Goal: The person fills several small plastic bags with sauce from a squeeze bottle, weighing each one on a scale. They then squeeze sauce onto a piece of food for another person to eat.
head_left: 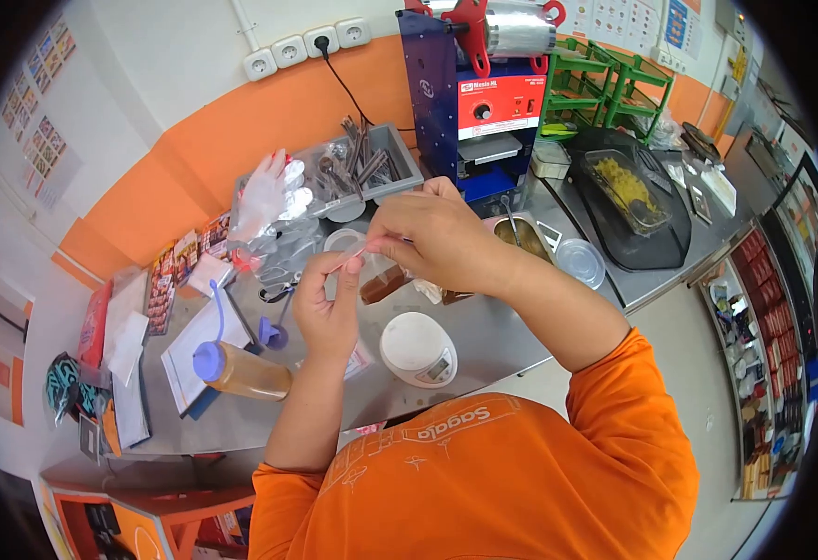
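Observation:
Both hands are raised close together above the steel counter (512, 338). My left hand (328, 303) is closed, with thumb and fingers pinching a small clear plastic piece (358, 252) that looks like a thin bag. From the right, my right hand (432, 233) pinches the same plastic at its upper end. Beneath them lie a brown-filled packet (383, 284) and a clear round cup (342, 241). The white digital scale (414, 343) stands nearer my body, with nothing on its plate.
A squeeze bottle with a purple cap (255, 371) lies at left by a clipboard (185, 359). Behind are a grey cutlery tray (397, 154) and a sealing machine (498, 117). At right are a metal container (524, 241), a lid (581, 262) and a black tray (652, 252).

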The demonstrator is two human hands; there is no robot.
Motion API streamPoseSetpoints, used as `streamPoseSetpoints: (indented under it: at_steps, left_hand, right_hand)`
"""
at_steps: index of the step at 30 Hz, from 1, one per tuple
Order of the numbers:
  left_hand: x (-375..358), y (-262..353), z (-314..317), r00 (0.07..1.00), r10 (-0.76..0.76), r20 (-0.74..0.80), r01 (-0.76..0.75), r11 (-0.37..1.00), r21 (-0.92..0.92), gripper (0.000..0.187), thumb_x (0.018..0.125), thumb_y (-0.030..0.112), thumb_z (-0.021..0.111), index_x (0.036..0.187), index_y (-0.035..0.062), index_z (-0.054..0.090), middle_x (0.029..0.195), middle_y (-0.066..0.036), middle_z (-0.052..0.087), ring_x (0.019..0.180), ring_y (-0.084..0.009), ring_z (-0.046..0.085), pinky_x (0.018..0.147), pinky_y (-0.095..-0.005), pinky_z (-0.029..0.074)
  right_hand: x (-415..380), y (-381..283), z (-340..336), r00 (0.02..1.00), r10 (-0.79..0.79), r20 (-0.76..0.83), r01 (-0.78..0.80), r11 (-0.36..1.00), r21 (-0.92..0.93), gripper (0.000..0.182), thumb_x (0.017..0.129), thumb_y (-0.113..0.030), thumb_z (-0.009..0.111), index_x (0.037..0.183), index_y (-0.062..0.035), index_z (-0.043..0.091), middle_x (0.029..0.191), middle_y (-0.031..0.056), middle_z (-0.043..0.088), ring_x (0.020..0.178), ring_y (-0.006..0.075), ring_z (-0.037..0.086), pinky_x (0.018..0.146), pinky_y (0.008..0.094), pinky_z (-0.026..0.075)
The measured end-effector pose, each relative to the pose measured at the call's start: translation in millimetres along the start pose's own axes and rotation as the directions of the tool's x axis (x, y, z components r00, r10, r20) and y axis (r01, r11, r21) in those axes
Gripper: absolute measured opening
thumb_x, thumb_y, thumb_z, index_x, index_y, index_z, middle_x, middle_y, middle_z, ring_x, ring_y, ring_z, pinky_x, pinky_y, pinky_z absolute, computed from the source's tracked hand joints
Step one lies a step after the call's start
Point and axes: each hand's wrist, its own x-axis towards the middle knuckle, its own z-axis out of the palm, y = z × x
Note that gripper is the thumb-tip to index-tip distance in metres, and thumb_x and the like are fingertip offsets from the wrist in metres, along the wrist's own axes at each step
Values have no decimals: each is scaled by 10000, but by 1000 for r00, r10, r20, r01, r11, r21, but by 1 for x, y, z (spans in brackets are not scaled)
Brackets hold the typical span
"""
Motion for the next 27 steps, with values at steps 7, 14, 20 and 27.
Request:
streamPoseSetpoints:
  at_steps: [7, 14, 20, 27]
  left_hand:
    - [-8, -8, 31, 1000, -17, 9, 16, 990, 138, 84, 844, 96, 616, 880, 22, 601, 843, -64, 621, 792, -141, 578, 736, -246, 430]
    - [-22, -16, 31, 996, 34, 83, -66, 898, 434, 85, 854, 122, 591, 865, 38, 594, 849, -58, 635, 797, -183, 579, 771, -296, 405]
    - [-31, -21, 19, 988, 78, 131, -139, 810, 569, 81, 839, 188, 593, 799, 120, 610, 762, -1, 626, 701, -167, 555, 720, -324, 289]
    - [-43, -29, 4, 962, -221, 163, 123, 876, 466, 187, 886, 215, 561, 881, 49, 646, 879, -40, 671, 821, -152, 602, 780, -297, 409]
  right_hand:
    - [-15, 30, 2, 920, 267, 286, -361, 861, 359, 59, 794, -134, 640, 818, -102, 596, 775, 70, 575, 747, 195, 546, 769, 332, 327]
    - [-41, 42, 31, 997, -3, 71, 1, 1000, 28, 60, 819, -119, 580, 843, -81, 541, 815, 51, 557, 794, 243, 544, 724, 376, 331]
    - [-47, 44, 44, 983, -96, 158, 109, 991, -78, 65, 826, -136, 579, 841, -83, 545, 810, 53, 561, 802, 237, 549, 730, 372, 335]
    - [-40, 62, 32, 905, 56, 423, -171, 956, 238, 102, 809, -161, 623, 819, -68, 583, 754, 97, 593, 764, 278, 557, 688, 373, 383]
